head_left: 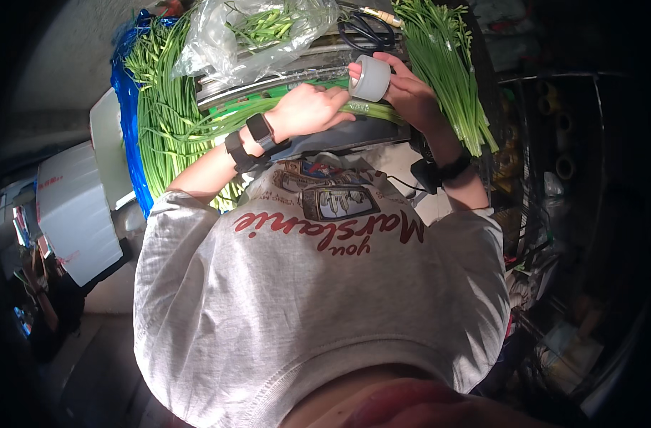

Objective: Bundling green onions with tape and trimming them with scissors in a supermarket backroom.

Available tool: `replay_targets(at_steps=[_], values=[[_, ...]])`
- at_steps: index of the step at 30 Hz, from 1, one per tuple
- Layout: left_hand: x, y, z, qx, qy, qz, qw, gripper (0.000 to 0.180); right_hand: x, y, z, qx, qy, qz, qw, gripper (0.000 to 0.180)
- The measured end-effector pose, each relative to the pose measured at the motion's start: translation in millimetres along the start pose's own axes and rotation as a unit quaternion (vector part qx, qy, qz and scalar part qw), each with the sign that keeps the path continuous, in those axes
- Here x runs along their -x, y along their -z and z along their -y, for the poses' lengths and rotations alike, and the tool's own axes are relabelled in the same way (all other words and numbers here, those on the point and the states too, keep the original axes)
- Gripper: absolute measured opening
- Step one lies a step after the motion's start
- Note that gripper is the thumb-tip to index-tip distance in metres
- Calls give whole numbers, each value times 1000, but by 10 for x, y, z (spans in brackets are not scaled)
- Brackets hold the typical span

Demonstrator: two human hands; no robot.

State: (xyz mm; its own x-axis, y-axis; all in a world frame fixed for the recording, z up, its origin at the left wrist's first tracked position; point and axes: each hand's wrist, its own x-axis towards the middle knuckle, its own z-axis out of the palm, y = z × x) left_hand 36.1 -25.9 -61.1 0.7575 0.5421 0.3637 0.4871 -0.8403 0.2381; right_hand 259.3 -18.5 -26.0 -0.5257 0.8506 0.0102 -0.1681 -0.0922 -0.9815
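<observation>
A bunch of long green stalks, which look like flowering chives (229, 123), lies crosswise in front of me. My left hand (307, 112) is closed over it, palm down, with the fingertips at the near side of the bunch. At the bunch's right end, clear tape (368, 109) glints on the stems. My right hand (411, 89) holds a roll of clear tape (372, 80), its fingers passing through the core. The roll is just above the bunch, close to my left fingers. Whether a tape strip runs between roll and stems, I cannot tell.
Loose chives (158, 121) are heaped at left on blue plastic sheeting (128, 107). Another bundle (443, 68) lies at right. Behind are a clear plastic bag (204, 50) containing stems and a black-looped tool (364, 32). White boxes (79, 214) stand far left, a dark rack (600, 107) right.
</observation>
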Motion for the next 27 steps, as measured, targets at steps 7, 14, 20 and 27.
replay_targets(at_steps=[7, 14, 20, 27], values=[[-42, 227, -56, 177, 111, -33, 977, 35, -4, 237, -177, -179, -113, 208, 955, 85], [-413, 378, -162, 170, 168, -49, 970, 40, 126, 117, -136, 67, 50, 32, 996, 48], [-719, 166, -248, 266, 137, -44, 953, 25, 218, 283, -117, 358, 71, -16, 931, 15], [-850, 89, -328, 356, 178, -6, 917, 25, 451, 630, -274, 534, 169, -74, 825, 15]])
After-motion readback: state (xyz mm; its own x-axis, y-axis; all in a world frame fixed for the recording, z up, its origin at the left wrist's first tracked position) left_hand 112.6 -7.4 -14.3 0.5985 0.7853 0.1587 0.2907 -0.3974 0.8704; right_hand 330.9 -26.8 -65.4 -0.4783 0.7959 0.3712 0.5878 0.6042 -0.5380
